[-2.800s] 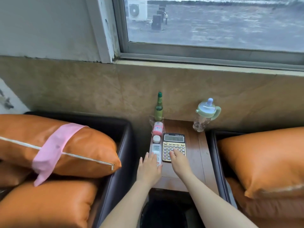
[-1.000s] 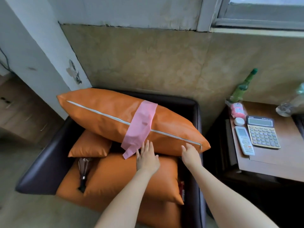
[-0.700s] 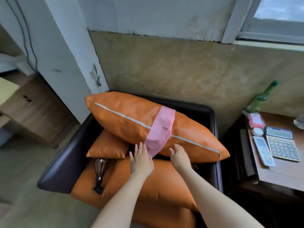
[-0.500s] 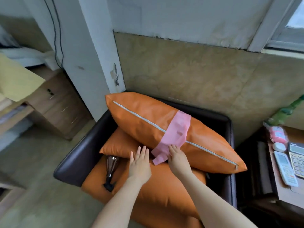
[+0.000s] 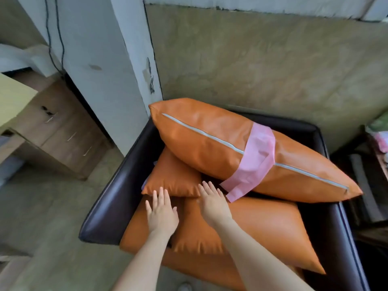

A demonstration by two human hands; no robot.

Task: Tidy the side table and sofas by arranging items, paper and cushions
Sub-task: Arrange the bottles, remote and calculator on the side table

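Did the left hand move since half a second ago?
Yes. The left hand slid left, away from the pink strip on the big cushion, toward the small cushion.

Both forearms are bare to the frame's lower edge, no sleeve showing, and the left hand (image 5: pixel 161 215) and right hand (image 5: pixel 214 204) wear nothing.

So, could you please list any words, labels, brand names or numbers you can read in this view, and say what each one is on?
None can be read.
The pink strip across the top orange cushion shows no print.
The packaging at the right edge is blurred and cut off; no text is readable there.
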